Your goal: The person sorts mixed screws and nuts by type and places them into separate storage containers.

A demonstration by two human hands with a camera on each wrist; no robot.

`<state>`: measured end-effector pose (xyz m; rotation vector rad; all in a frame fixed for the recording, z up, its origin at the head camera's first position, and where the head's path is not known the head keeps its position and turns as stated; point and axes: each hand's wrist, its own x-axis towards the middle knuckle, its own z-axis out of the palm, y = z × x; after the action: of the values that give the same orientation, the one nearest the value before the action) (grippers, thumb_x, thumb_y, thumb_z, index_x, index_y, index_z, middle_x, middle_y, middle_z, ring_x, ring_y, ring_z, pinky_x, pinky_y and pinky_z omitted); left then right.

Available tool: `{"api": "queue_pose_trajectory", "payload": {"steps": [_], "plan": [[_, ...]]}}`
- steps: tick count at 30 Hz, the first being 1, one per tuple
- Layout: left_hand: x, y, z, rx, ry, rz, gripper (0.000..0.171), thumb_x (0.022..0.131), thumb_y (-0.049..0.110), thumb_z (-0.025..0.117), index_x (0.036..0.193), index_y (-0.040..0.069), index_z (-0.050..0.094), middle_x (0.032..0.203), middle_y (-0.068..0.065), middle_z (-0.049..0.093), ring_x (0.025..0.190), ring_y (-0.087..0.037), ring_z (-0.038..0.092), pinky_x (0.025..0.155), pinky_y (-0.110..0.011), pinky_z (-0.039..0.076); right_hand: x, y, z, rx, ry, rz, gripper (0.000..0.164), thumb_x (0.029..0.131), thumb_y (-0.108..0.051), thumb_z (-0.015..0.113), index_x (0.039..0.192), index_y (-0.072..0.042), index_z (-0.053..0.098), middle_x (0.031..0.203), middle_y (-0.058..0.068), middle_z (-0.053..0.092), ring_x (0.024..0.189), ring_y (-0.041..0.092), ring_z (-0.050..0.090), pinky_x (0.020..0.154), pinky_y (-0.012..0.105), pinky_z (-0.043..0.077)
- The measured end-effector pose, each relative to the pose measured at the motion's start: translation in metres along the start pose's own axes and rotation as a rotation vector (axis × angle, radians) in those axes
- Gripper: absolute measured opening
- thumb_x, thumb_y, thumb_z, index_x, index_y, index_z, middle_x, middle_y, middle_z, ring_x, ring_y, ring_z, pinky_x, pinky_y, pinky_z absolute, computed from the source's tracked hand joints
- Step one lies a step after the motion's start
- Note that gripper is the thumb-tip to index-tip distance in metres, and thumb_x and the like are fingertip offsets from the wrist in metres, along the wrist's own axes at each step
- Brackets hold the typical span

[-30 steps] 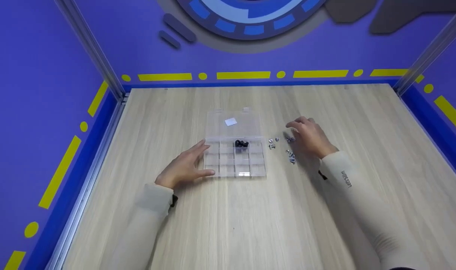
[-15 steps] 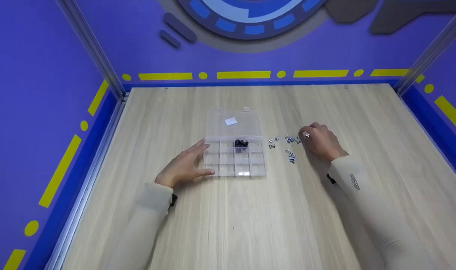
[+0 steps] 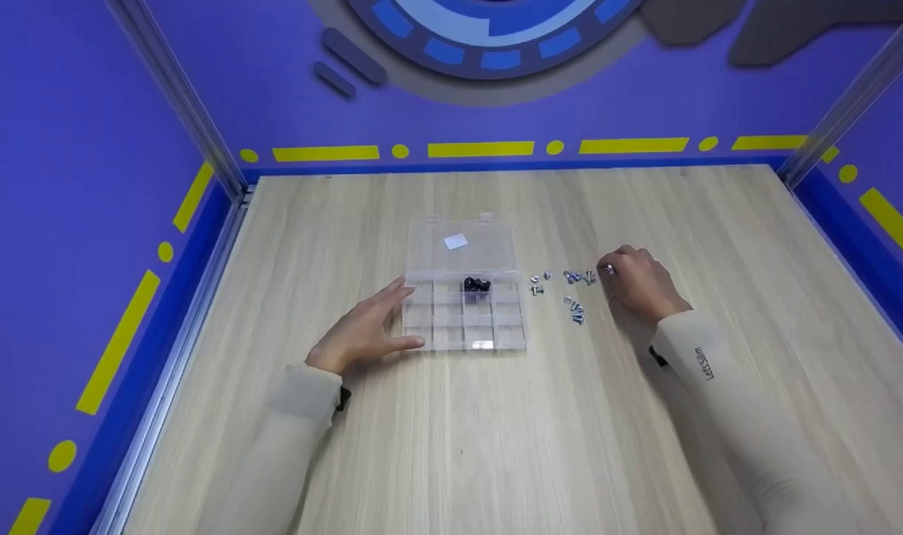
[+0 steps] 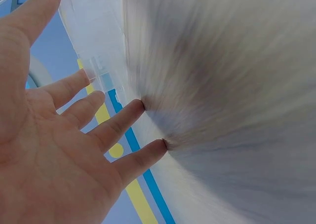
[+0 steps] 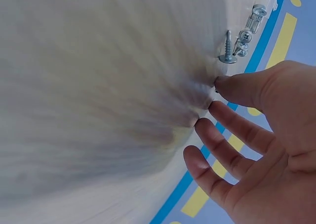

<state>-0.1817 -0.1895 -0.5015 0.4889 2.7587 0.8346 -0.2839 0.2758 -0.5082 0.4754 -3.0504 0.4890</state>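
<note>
A clear plastic compartment box (image 3: 449, 321) lies open on the table, its lid folded back. Black pieces (image 3: 477, 284) sit together in one back compartment. My left hand (image 3: 363, 327) rests spread at the box's left side, fingers straight, thumb near its front corner. Beyond the box's right side, my right hand (image 3: 638, 286) is down at the table, pinching a small silvery screw (image 3: 609, 270) between thumb and index finger; most of that screw is hidden in the right wrist view. Close by its thumb, another screw (image 5: 228, 50) stands on its head.
Loose silvery screws lie between the box and my right hand: a front group (image 3: 577, 310), a back group (image 3: 572, 276) and a smaller cluster (image 3: 537, 290) beside the box. A white label (image 3: 456, 241) shows on the lid. Blue walls (image 3: 496, 111) enclose the wooden table (image 3: 466, 423).
My right hand has moved right and slightly down from above the back screws, uncovering them, and a screw now shows at its fingertips. My left hand and the box have stayed put.
</note>
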Motion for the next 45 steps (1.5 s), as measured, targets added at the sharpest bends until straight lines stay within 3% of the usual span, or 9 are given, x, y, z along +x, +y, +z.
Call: {"api": "queue_pose_trajectory", "payload": {"steps": [7, 12, 28, 35, 45], "plan": [[0.0, 0.0, 0.0, -0.015, -0.001, 0.001, 0.095, 0.087, 0.054, 0.079, 0.162, 0.017, 0.034, 0.171, -0.002, 0.017, 0.155, -0.027, 0.023, 0.123, -0.049, 0.025, 0.002, 0.003, 0.0, 0.029, 0.027, -0.007, 0.023, 0.096, 0.005, 0.061, 0.115, 0.003, 0.074, 0.109, 0.02, 0.068, 0.105, 0.039, 0.063, 0.092, 0.057, 0.052], [0.0, 0.0, 0.0, -0.01, 0.001, 0.014, 0.095, 0.086, 0.053, 0.079, 0.161, 0.016, 0.035, 0.171, -0.004, 0.018, 0.154, -0.028, 0.025, 0.122, -0.05, 0.027, 0.002, 0.002, -0.001, 0.035, 0.039, 0.01, 0.019, 0.096, 0.004, 0.062, 0.108, -0.001, 0.076, 0.102, 0.017, 0.07, 0.093, 0.033, 0.066, 0.083, 0.053, 0.054], [0.001, 0.0, 0.0, -0.001, 0.007, 0.027, 0.095, 0.086, 0.054, 0.079, 0.161, 0.013, 0.035, 0.171, -0.006, 0.019, 0.154, -0.03, 0.026, 0.122, -0.05, 0.027, 0.004, -0.015, -0.008, 0.086, 0.012, 0.012, 0.021, 0.099, -0.001, 0.064, 0.118, -0.004, 0.072, 0.11, 0.014, 0.07, 0.097, 0.03, 0.064, 0.086, 0.052, 0.054], [0.0, 0.0, 0.0, -0.002, 0.009, 0.017, 0.095, 0.086, 0.054, 0.079, 0.161, 0.014, 0.035, 0.171, -0.006, 0.019, 0.154, -0.03, 0.026, 0.123, -0.05, 0.026, 0.007, -0.02, -0.006, 0.066, 0.062, -0.027, 0.017, 0.098, -0.003, 0.065, 0.113, -0.004, 0.074, 0.105, 0.013, 0.073, 0.086, 0.027, 0.064, 0.076, 0.047, 0.054], [-0.001, -0.001, 0.001, -0.023, 0.002, 0.008, 0.095, 0.086, 0.055, 0.078, 0.162, 0.018, 0.034, 0.171, -0.002, 0.018, 0.154, -0.029, 0.024, 0.122, -0.053, 0.027, 0.009, -0.03, -0.007, 0.043, 0.089, -0.056, 0.014, 0.097, -0.002, 0.067, 0.108, -0.005, 0.076, 0.096, 0.014, 0.071, 0.081, 0.027, 0.063, 0.072, 0.045, 0.054]]}}
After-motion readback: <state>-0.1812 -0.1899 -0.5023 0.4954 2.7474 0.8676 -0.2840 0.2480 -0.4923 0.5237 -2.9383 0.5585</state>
